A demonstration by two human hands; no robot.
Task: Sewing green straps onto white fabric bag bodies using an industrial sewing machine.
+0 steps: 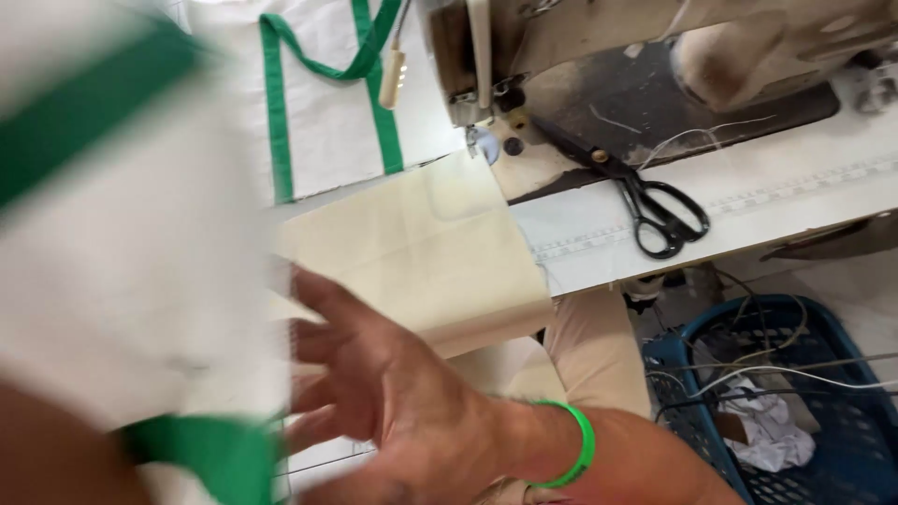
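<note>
White tabletop point(776, 201) is seen carrying a sewing machine point(599, 47), black scissors point(655, 210) and cream fabric point(421, 252). Right hand point(393, 393) is spread open-fingered beside blurred white green-trimmed cloth point(131, 252), touching unclear. Left grip cannot be told.

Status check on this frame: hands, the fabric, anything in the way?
Right hand open, fingers spread, at blurred white green-trimmed fabric. Left hand not clearly seen. Cream fabric panel lies under sewing machine. Black scissors lie apart.
</note>
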